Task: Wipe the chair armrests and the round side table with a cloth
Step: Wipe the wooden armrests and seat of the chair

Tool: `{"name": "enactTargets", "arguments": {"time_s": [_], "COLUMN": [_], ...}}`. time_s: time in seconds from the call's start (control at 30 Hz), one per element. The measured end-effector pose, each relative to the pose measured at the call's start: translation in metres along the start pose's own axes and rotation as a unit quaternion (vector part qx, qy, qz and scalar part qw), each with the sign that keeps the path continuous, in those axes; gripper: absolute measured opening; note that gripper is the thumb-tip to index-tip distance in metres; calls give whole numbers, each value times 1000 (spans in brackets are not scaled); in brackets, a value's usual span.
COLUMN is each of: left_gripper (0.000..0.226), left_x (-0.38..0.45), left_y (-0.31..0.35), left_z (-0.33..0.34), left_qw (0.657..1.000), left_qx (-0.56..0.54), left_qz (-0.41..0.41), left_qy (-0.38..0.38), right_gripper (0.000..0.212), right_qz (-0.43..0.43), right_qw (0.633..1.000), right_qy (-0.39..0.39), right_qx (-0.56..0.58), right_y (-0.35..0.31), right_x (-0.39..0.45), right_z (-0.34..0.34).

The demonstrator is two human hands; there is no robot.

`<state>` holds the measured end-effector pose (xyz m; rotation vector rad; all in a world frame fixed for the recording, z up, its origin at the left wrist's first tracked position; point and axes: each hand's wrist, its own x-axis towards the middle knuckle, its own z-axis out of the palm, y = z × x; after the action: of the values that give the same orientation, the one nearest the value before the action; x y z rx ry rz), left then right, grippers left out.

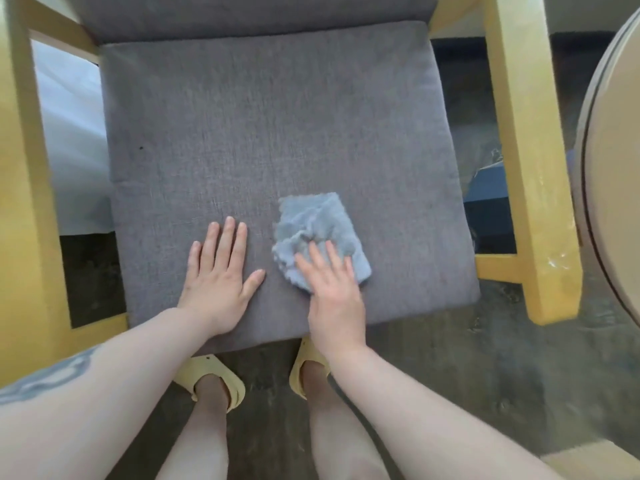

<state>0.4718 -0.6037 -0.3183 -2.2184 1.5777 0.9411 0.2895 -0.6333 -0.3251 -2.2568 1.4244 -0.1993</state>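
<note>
Dark wood-grain floor (485, 358) runs under a yellow wooden armchair whose grey seat cushion (270, 140) fills the middle of the view. No container shows clearly; a dark blue boxy thing (485, 199) sits low behind the right armrest (526, 161), mostly hidden by the wood, and what it is or holds cannot be made out. On the near right part of the cushion lies a crumpled light blue cloth (315, 223). The right hand (332, 292) rests palm down on its near edge, fingers (320, 258) spread and nearly flat on the fabric, pressing it rather than gripping it. The left hand (221, 271) lies flat and open on the bare cushion just left of the cloth, apart from it, holding nothing. The left armrest (24, 174) is a broad yellow band along the left edge, cut off at the top and blurred up close. The round side table (609, 174) stands right of the chair; only a curved slice of its pale top and dark rim shows, the rest beyond the frame. White fabric (72, 133) appears through the gap under the left armrest, its nature unclear. Near the bottom, two feet in yellow slippers (221, 379) stand on the floor, the right one partly hidden by the right forearm. A pale wooden corner (588, 459) pokes in at the bottom right, cut off.
</note>
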Motion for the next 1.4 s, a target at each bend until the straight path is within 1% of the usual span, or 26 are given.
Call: {"name": "enactTargets", "arguments": {"time_s": [0.07,0.1,0.17,0.2,0.27,0.33,0.37,0.4,0.43,0.5,0.57,0.6,0.67,0.73,0.8,0.87,0.9,0.93,1.0,1.07,1.13,1.17,1.23,1.27,1.33,1.4], "left_gripper": [73,74,74,74,73,72,71,71,71,73,71,70,73,74,74,73,74,77,88,103,115,120,124,124,122,121], "left_x": [1,2,2,2,3,7,8,8,10,10,5,1,-5,-1,13,34,45,55,72,84,89,91,93,93,91,90], "left_y": [4,6,11,12,14,14,14,14,13,11,9,6,-3,-13,-21,-28,-30,-33,-39,-46,-50,-52,-52,-52,-50,-51], "left_z": [-7,-9,-13,-15,-16,-14,-13,-12,-11,-9,-4,-3,-2,-5,-13,-27,-35,-43,-59,-69,-75,-76,-75,-75,-73,-73], "left_qw": [999,998,997,996,995,993,992,992,992,994,997,999,999,999,998,996,996,995,993,992,992,991,990,990,990,990], "left_qx": [29,31,17,15,16,14,15,14,12,8,-8,-21,-20,-10,-4,-12,-20,-30,-57,-78,-87,-95,-105,-107,-113,-113], "left_qz": [-5,-11,-26,-31,-36,-40,-41,-40,-38,-35,-20,-3,24,39,42,32,17,-4,-53,-81,-88,-89,-87,-86,-82,-83], "left_qy": [-32,-48,-70,-78,-95,-108,-115,-120,-118,-108,-69,-34,11,25,56,84,90,93,86,51,-3,-23,-35,-30,-19,-16], "right_gripper": [46,48,51,52,56,58,59,59,58,52,48,49,50,55,55,54,55,56,56,58,59,59,59,58,54,52], "right_qz": [-206,-256,-234,-164,80,313,358,343,275,19,-187,-221,-158,15,220,341,329,253,-5,-212,-288,-248,8,178,425,468], "right_qw": [974,959,965,981,995,940,919,922,950,1000,976,965,976,992,971,934,940,966,998,969,943,956,996,983,899,868], "right_qy": [-86,-105,-80,-50,30,136,161,168,139,1,-86,-96,-67,-15,64,104,85,44,-51,-118,-128,-104,-35,15,108,154], "right_qx": [-41,-56,-89,-94,-56,19,49,61,49,-9,-74,-101,-132,-123,-66,10,23,16,-20,-55,-105,-120,-77,-47,14,62], "right_y": [21,45,91,108,119,91,70,49,31,12,43,66,100,104,71,27,6,-13,-41,-24,26,51,90,98,92,70], "right_x": [-33,-40,-40,-35,-17,9,17,18,9,-33,-58,-58,-38,9,75,130,146,151,139,127,128,125,116,114,121,137], "right_z": [-14,-28,-57,-67,-72,-58,-47,-35,-23,-13,-28,-41,-66,-71,-59,-40,-27,-12,10,5,-23,-39,-72,-82,-84,-69]}}
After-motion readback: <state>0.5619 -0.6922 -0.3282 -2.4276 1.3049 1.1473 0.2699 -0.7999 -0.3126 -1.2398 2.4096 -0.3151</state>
